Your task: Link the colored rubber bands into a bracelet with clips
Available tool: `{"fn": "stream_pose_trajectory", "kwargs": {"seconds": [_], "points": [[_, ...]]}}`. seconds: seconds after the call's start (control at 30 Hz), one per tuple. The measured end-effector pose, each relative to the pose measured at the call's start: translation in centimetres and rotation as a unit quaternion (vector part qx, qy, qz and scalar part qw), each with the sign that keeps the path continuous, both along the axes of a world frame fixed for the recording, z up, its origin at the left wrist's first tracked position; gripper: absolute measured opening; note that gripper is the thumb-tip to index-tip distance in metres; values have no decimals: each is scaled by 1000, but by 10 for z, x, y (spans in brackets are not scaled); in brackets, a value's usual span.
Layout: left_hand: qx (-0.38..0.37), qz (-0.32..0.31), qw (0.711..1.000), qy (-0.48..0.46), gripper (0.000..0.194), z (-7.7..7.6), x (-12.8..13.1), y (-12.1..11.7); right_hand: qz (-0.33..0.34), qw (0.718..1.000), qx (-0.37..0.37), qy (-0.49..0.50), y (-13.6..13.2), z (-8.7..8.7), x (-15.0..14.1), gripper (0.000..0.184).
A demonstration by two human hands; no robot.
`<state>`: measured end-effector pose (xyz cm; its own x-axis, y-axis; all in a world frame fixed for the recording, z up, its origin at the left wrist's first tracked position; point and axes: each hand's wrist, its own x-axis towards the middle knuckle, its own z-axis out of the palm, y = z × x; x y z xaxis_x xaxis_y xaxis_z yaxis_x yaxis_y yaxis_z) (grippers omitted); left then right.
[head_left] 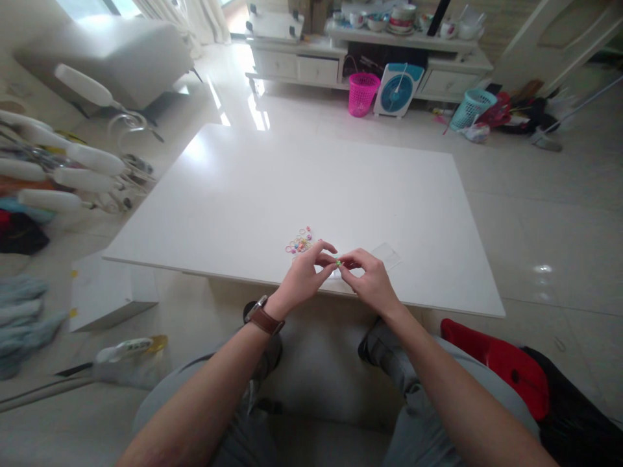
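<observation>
As both forearms are stretched over the near edge of a white counter [316, 188], a small green piece [339, 263] is pinched between the fingertips of the left hand [306, 269] and the right hand [372, 279], just above the surface. Each grip is closed to a narrow pinch, with the green piece caught where the two meet; its exact shape cannot be made out. On the left wrist, a watch [265, 316] is worn on a brown strap. At ten o'clock from the hands, near the left fingers, a scatter of thin rings and coloured trinkets [302, 245] is spread on the counter. At three o'clock, just beside the right hand, a clear plastic container part [388, 255] is laid. Beyond the counter, well apart, a pink basket [363, 97] is seen at twelve o'clock, a blue-and-white box fan [398, 92] is stood just beside it, and a pale blue basket [471, 109] is placed toward one o'clock. At nine o'clock, a white box [104, 292] is set on the floor.
</observation>
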<state>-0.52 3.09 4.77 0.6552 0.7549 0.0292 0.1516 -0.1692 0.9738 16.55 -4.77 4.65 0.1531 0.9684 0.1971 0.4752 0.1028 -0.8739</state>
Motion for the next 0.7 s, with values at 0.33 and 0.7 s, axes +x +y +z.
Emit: {"fn": "stream_pose_trajectory", "kwargs": {"seconds": [0.33,0.7], "points": [[-290,42,951,-99,48,-11,9,2,-12,999,30,-41,0,7,-1,8],[-363,41,924,-117,48,-12,7,-1,38,994,31,-101,-8,0,5,9]]}}
